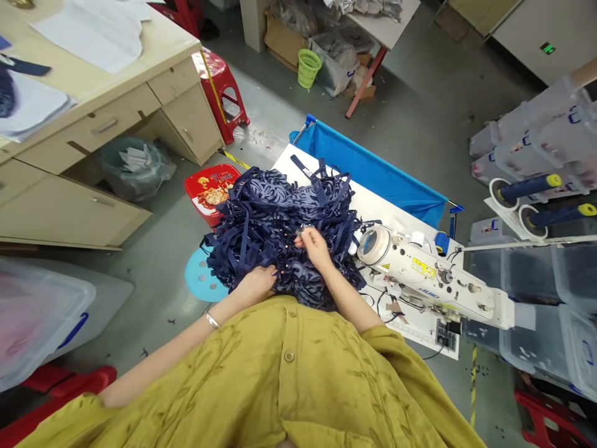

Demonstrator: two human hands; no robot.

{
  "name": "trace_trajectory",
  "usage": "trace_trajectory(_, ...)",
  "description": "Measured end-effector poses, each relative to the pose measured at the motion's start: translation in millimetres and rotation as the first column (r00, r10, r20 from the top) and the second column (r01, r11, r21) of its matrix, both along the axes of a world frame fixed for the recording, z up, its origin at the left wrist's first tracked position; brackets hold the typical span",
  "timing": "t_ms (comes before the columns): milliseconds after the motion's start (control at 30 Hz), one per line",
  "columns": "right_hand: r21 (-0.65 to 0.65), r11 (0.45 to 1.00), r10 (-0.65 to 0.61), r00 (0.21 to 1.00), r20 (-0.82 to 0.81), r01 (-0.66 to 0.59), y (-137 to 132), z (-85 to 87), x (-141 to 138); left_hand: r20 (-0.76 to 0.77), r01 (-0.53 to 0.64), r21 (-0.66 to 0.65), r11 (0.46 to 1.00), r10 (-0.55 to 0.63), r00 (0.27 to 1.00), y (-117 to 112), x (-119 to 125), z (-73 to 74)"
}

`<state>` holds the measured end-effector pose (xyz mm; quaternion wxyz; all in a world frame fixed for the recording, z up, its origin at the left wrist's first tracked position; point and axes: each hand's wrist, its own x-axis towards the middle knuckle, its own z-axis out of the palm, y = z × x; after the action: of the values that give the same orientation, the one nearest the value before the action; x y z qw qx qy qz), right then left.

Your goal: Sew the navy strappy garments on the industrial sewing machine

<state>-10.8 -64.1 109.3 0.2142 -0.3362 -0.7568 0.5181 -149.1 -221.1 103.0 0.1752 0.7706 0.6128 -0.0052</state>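
Observation:
A big heap of navy bras point(265, 193), patterned on the cups and with many loose straps, covers the near left end of the white sewing table point(373, 208). My left hand point(257, 283) is at the heap's near edge, its fingers curled into the navy fabric. Over the middle of the heap is my right hand point(314, 247), thumb and fingers pinched together. Whatever sits in that pinch is too small to make out. Just right of the heap stands a white sewing machine point(420, 267).
A blue cloth bin point(373, 168) hangs along the table's far side. Left of the heap are a red stool point(191, 190) and a light-blue round seat point(198, 277). Navy thread cones point(536, 186) stand at right, before stacked plastic boxes point(536, 274). A desk point(153, 68) is at upper left.

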Motion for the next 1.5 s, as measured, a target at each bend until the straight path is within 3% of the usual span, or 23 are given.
trace_trajectory(67,-0.009,0.995,-0.102,0.993,-0.059,0.101,2,-0.1,-1,-0.003,-0.025,0.001,1.000,0.025,1.000,-3,1,-2.4)
trace_trajectory(133,0.097,0.994,-0.052,0.994,0.099,0.043,2,-0.5,-2,-0.004,-0.067,0.008,0.998,0.067,0.998,-7,2,-3.3)
trace_trajectory(233,0.201,0.978,-0.018,0.931,0.365,-0.060,-4,-0.2,-2,-0.010,-0.175,0.031,0.984,0.175,0.984,-10,3,0.1)
trace_trajectory(333,0.140,0.981,0.076,0.932,0.354,-0.133,-10,2.9,5,0.040,-0.253,0.024,0.967,0.252,0.967,-1,0,9.0)
trace_trajectory(433,-0.015,0.977,0.209,0.947,0.243,-0.212,-10,7.1,16,0.084,-0.224,-0.063,0.973,0.229,0.970,12,-2,18.0)
trace_trajectory(500,-0.064,0.976,0.218,0.945,0.242,-0.209,-7,8.7,21,0.063,-0.197,-0.097,0.976,0.203,0.977,16,-1,20.9)
trace_trajectory(667,0.083,0.952,0.228,0.865,0.446,-0.294,-2,10.3,22,-0.009,-0.220,-0.095,0.971,0.220,0.975,5,8,17.6)
trace_trajectory(800,0.133,0.923,0.248,0.823,0.511,-0.361,-2,12.9,22,-0.031,-0.254,-0.066,0.965,0.253,0.967,-6,11,13.5)
trace_trajectory(967,0.142,0.896,0.287,0.794,0.537,-0.420,-2,13.0,11,-0.090,-0.173,-0.019,0.985,0.171,0.981,-9,9,12.3)
trace_trajectory(1033,0.164,0.894,0.289,0.817,0.498,-0.416,-2,11.3,7,-0.062,-0.162,0.002,0.987,0.162,0.985,-8,8,11.8)
trace_trajectory(1100,0.158,0.923,0.266,0.878,0.397,-0.351,-3,8.0,7,0.035,-0.228,0.013,0.974,0.228,0.973,-7,6,10.6)
trace_trajectory(1200,-0.016,0.989,0.147,0.962,0.230,-0.148,-4,1.3,12,0.153,-0.304,-0.014,0.953,0.302,0.941,-6,0,9.2)
trace_trajectory(1300,-0.138,0.990,0.058,0.979,0.198,-0.031,-7,-3.7,18,0.197,-0.276,-0.083,0.958,0.287,0.937,0,-9,11.3)
trace_trajectory(1400,-0.101,0.992,0.099,0.971,0.218,-0.078,-8,-4.1,20,0.149,-0.238,-0.120,0.964,0.254,0.956,12,-17,17.6)
trace_trajectory(1500,-0.070,0.983,0.181,0.951,0.251,-0.168,-8,-1.9,22,-0.005,-0.240,0.039,0.970,0.241,0.971,21,-22,27.3)
